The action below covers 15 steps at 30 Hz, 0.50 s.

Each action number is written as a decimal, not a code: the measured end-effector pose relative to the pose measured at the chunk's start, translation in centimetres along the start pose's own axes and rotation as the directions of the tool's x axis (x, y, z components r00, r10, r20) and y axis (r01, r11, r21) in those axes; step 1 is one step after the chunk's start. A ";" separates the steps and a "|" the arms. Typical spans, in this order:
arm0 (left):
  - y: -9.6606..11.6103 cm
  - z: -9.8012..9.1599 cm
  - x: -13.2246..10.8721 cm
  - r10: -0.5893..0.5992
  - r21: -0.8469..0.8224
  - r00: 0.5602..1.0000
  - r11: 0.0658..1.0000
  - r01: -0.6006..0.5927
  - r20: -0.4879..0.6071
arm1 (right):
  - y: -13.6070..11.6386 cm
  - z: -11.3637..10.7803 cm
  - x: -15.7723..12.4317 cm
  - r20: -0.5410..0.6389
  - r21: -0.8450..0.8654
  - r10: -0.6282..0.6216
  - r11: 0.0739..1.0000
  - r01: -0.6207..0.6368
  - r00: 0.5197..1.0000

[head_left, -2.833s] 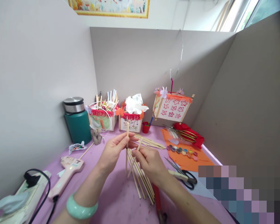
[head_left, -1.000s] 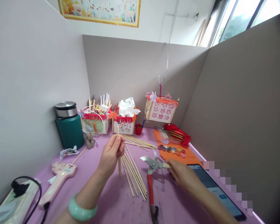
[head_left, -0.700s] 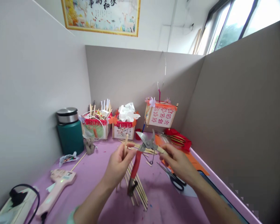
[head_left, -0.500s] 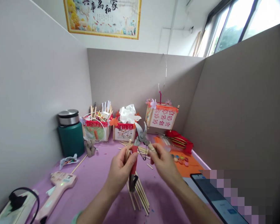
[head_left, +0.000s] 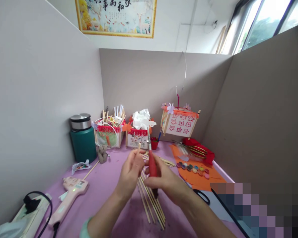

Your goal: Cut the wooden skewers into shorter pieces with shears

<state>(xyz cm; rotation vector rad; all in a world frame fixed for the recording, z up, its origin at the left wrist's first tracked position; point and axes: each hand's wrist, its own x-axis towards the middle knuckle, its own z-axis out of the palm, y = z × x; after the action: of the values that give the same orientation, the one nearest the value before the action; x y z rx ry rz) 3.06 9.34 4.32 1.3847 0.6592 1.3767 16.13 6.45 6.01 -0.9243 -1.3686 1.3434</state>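
Note:
My left hand (head_left: 131,170) is closed on a thin wooden stick (head_left: 139,146), whose tip pokes up above the fingers. Beside it, my right hand (head_left: 165,177) grips red-handled pruning shears (head_left: 152,163), blades pointing up and seen edge-on. I cannot tell how far the blades are apart. Below both hands, several loose wooden sticks (head_left: 152,203) lie on the purple tabletop (head_left: 109,185). More sticks (head_left: 167,162) lie behind the hands.
Left stand a green bottle (head_left: 83,142), a pink glue gun (head_left: 71,198) and a power strip (head_left: 29,211). Decorated boxes (head_left: 108,137) line the back, with a paper lantern (head_left: 181,122) hanging. Right are a paint palette (head_left: 193,168), orange paper (head_left: 198,180) and black-handled scissors (head_left: 202,196).
The shears have passed from both hands into my right hand alone and turned edge-on. My left hand keeps just the stick. The view has shifted slightly left.

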 end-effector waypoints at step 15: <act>0.5 -0.9 0.8 -0.069 -0.090 0.995 0.993 0.075 0.076 | -1.0 -3.4 0.1 -0.219 -0.054 0.011 0.998 -0.023 0.976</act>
<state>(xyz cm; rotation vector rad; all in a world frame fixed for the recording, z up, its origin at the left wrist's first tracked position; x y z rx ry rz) 2.28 10.14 4.87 1.3187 0.5844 1.2779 19.48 7.33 6.70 -1.0900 -1.2367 1.1824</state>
